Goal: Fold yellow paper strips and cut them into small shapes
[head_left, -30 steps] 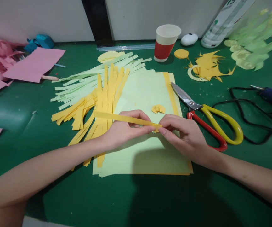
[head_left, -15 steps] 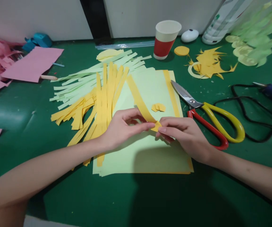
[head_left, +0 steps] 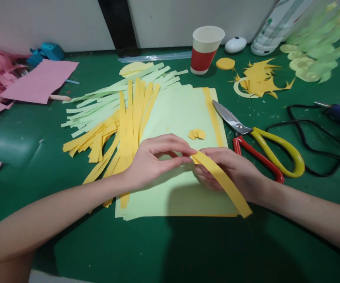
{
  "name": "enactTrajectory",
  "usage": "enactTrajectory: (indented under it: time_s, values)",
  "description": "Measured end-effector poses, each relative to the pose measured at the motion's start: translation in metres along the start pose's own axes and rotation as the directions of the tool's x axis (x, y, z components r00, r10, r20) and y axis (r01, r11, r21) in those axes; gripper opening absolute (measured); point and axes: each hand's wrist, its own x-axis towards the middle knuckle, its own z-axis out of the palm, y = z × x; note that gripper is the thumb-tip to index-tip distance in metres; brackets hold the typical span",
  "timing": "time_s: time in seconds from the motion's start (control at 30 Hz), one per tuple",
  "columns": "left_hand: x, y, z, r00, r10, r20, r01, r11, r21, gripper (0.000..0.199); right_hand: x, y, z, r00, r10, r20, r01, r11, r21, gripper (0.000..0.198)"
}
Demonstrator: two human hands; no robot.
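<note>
Between my two hands is a yellow paper strip with a folded end. My left hand pinches that end between thumb and fingers. My right hand grips the fold from the other side, its fingers partly hidden by the strip. The strip's long tail crosses over my right hand and slants down to the right. Below both hands lies a stack of pale green sheets. Small folded yellow pieces rest on the stack just beyond my fingers. Loose yellow strips lie left of my left hand.
Scissors with red and yellow handles lie right of the stack. Behind stand a red and white paper cup and a white rounded object. Pale green strips, pink paper, yellow scraps and a black cord surround the stack.
The strip's free tail has swung from the upper left over to the lower right, across my right hand. Both hands stay at the folded end.
</note>
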Motion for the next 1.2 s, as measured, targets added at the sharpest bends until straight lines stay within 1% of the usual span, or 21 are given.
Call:
enactTrajectory:
  time_s: [0.1,0.17,0.23,0.3,0.37,0.43,0.5,0.57,0.6,0.67,0.7,0.77,0.83,0.9,0.97,1.03,1.1,1.2]
  values:
    - [-0.0001,-0.0010,0.0001,1.000,0.005,-0.002,-0.005,1.000,0.006,0.014,-0.0006,0.0025,0.0010,0.993,0.093,0.076,-0.098,0.993,0.068,0.017]
    - [0.0005,-0.0012,0.0003,1.000,-0.006,0.000,0.006,1.000,0.011,0.012,-0.0007,0.0026,0.0009,0.985,0.131,0.113,-0.142,0.985,0.094,0.017]
    - [0.0013,-0.0007,0.0005,1.000,-0.018,-0.007,0.018,1.000,0.020,0.010,-0.0004,0.0020,0.0005,0.980,0.143,0.136,-0.159,0.981,0.111,0.022]
    - [0.0018,0.0003,0.0009,0.998,-0.054,-0.025,0.055,0.998,0.030,0.008,-0.0003,0.0019,0.0004,0.987,0.122,0.108,-0.132,0.987,0.089,0.026]
    - [0.0019,0.0013,0.0014,0.993,-0.110,-0.049,0.111,0.994,0.014,0.005,-0.0007,0.0030,0.0004,0.999,0.050,0.015,-0.050,0.998,-0.025,0.023]
    - [0.0018,0.0020,0.0020,0.982,-0.176,-0.069,0.175,0.984,-0.021,0.003,-0.0016,0.0051,0.0005,0.994,-0.081,-0.074,0.062,0.971,-0.229,0.013]
    - [0.0019,0.0020,0.0025,0.972,-0.222,-0.081,0.219,0.975,-0.046,0.004,-0.0026,0.0072,0.0002,0.970,-0.231,-0.076,0.177,0.886,-0.428,0.007]
    - [0.0023,0.0013,0.0027,0.963,-0.257,-0.075,0.253,0.966,-0.054,0.006,-0.0032,0.0081,-0.0002,0.941,-0.336,-0.051,0.255,0.798,-0.546,0.009]
    - [0.0025,0.0008,0.0027,0.961,-0.269,-0.066,0.265,0.962,-0.061,0.006,-0.0032,0.0081,-0.0003,0.929,-0.367,-0.052,0.270,0.765,-0.585,0.011]
    - [0.0028,-0.0005,0.0024,0.956,-0.290,-0.037,0.287,0.955,-0.080,0.009,-0.0028,0.0072,-0.0002,0.915,-0.396,-0.081,0.251,0.715,-0.653,0.019]
    - [0.0029,-0.0011,0.0023,0.954,-0.300,-0.023,0.297,0.950,-0.092,0.010,-0.0025,0.0064,0.0000,0.913,-0.393,-0.104,0.229,0.709,-0.667,0.023]
    - [0.0032,-0.0019,0.0019,0.952,-0.306,0.004,0.305,0.946,-0.108,0.014,-0.0021,0.0049,0.0006,0.923,-0.358,-0.141,0.190,0.743,-0.642,0.027]
    - [0.0036,-0.0019,0.0016,0.955,-0.294,0.029,0.296,0.949,-0.110,0.019,-0.0024,0.0039,0.0010,0.943,-0.292,-0.156,0.162,0.819,-0.551,0.027]
    - [0.0042,-0.0009,0.0017,0.959,-0.278,0.059,0.282,0.955,-0.096,0.017,-0.0033,0.0038,0.0008,0.961,-0.230,-0.151,0.140,0.882,-0.450,0.025]
    - [0.0045,0.0010,0.0020,0.957,-0.265,0.115,0.271,0.962,-0.041,0.011,-0.0043,0.0047,-0.0002,0.975,-0.168,-0.148,0.100,0.918,-0.383,0.025]
    - [0.0043,0.0031,0.0024,0.952,-0.240,0.188,0.232,0.971,0.065,0.018,-0.0051,0.0062,-0.0017,0.984,-0.101,-0.149,0.044,0.938,-0.343,0.028]
    - [0.0036,0.0047,0.0026,0.949,-0.199,0.245,0.161,0.973,0.167,0.025,-0.0055,0.0074,-0.0028,0.987,-0.041,-0.154,-0.010,0.949,-0.316,0.031]
    - [0.0025,0.0059,0.0023,0.955,-0.140,0.262,0.083,0.972,0.218,0.026,-0.0056,0.0071,-0.0021,0.989,0.008,-0.151,-0.049,0.962,-0.268,0.034]
